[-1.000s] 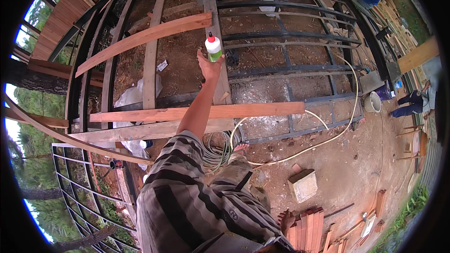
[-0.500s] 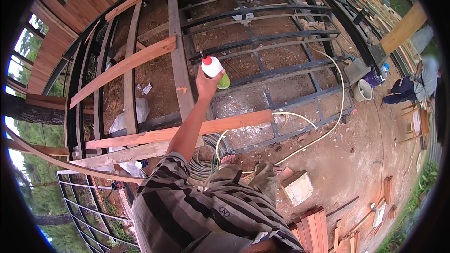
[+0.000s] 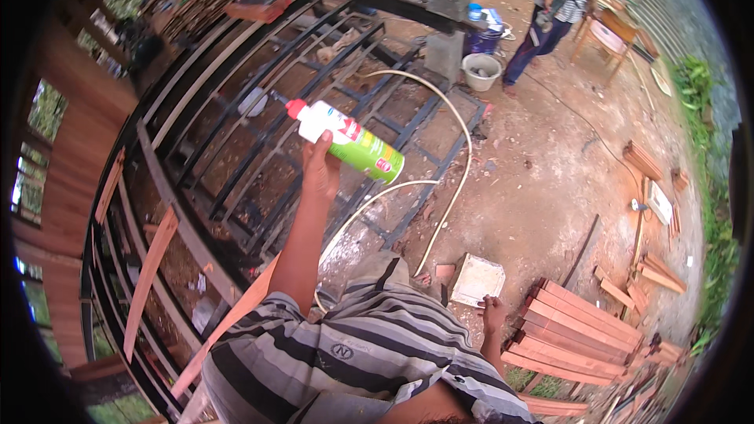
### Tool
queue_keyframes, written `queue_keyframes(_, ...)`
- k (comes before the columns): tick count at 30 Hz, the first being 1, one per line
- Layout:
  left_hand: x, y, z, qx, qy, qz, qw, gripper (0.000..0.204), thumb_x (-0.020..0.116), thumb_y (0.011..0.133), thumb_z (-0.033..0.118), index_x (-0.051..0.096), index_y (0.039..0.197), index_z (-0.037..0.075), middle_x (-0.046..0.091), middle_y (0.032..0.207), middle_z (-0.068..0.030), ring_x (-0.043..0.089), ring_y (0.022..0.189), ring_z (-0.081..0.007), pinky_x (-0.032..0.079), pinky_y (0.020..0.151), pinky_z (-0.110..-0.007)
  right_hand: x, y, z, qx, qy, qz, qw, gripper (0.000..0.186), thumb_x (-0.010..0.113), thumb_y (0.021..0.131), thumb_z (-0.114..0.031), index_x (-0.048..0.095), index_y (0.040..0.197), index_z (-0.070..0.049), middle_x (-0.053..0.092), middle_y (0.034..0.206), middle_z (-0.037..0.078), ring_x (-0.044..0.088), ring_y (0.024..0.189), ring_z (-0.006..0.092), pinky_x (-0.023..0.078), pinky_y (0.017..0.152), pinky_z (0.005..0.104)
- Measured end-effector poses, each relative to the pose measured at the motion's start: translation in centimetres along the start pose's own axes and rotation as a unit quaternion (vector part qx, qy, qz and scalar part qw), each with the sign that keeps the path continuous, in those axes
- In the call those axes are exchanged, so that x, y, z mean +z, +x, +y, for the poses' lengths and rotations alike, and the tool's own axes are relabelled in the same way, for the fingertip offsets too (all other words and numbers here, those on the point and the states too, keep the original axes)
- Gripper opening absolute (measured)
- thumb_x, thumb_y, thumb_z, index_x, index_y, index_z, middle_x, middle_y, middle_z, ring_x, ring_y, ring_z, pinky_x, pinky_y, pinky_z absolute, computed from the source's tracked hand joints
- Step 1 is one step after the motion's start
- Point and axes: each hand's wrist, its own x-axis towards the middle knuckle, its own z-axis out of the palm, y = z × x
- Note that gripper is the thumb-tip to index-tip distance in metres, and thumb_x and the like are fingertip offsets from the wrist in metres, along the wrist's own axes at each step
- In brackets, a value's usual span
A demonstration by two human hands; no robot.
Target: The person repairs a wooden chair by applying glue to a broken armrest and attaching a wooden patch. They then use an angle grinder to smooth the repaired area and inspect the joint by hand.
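Gripping the plastic bottle [image 3: 353,141] in the closed fingers of the left hand [image 3: 318,166], raised ahead of the striped shirt [image 3: 361,338] and tilted, with the red cap [image 3: 297,108] toward the upper left. Probably light to middling in weight, depending on how full; impossible to see through the white and green wall. Likely to give a little under a squeeze, smooth enough to slip if wet, hardly fragile except perhaps at the thin nozzle [image 3: 279,97]. Best taken round the middle, away from the cap. Impossible to tell open from closed at the right hand [image 3: 493,312], low down by the pale block [image 3: 477,276]. Farther off on the ground [image 3: 550,149], a white bucket [image 3: 481,85] with something grey inside; just behind, a dark blue bucket [image 3: 482,42], contents unclear.
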Motion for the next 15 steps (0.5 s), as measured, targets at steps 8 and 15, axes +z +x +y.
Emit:
queue_keyframes(8,10.4,3.6,-13.1,-0.172,0.007,-0.078,0.982,0.062,0.069,0.094,0.042,0.048,0.139,0.006,0.067,0.122,-0.0165,0.066,0.106,-0.0227,0.053,0.095,-0.039,-1.9,-0.6,6.1,0.156,0.021,0.08,0.984,0.02,0.063,0.094,-0.017,0.07,0.096,0.001,0.073,0.075,0.014,0.072,0.064,0.0203,0.055,0.051,0.0316)
queue_keyframes(15,18.3,9.0,-22.7,-0.247,0.031,-0.161,0.955,0.059,0.075,0.091,0.035,0.051,0.133,0.004,0.068,0.112,-0.0122,0.067,0.101,-0.0207,0.054,0.091,-0.037,-0.6,3.4,1.7,0.213,-0.181,0.086,0.956,0.025,0.07,0.079,-0.027,0.075,0.082,-0.002,0.074,0.078,0.018,0.073,0.066,0.0265,0.059,0.065,0.0399)
